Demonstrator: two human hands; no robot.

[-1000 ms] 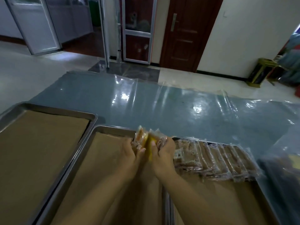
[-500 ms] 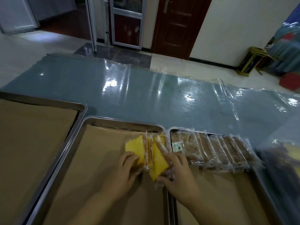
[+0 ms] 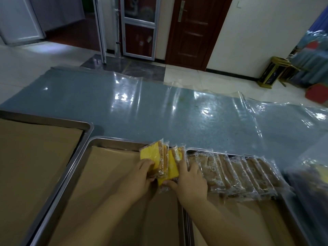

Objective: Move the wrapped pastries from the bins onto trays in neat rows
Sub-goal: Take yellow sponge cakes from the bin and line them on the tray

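Several yellow wrapped pastries (image 3: pixel 162 160) stand on edge at the far right corner of the middle tray (image 3: pixel 113 142), which is lined with brown paper. My left hand (image 3: pixel 140 176) grips the left side of this bunch. My right hand (image 3: pixel 190 176) holds its right side, thumb under the nearest packet. A neat row of several brown wrapped pastries (image 3: pixel 236 173) lies across the top of the right tray (image 3: pixel 248 156).
A third paper-lined tray (image 3: pixel 85 126) sits at the left. The trays rest on a blue table (image 3: pixel 159 107) covered in clear plastic film. A dark bin (image 3: pixel 310 189) with more packets is blurred at the right edge.
Both hands brought the yellow bunch down from above the tray edge onto the middle tray's far right corner and fanned the packets out. The camera view shifted a little.
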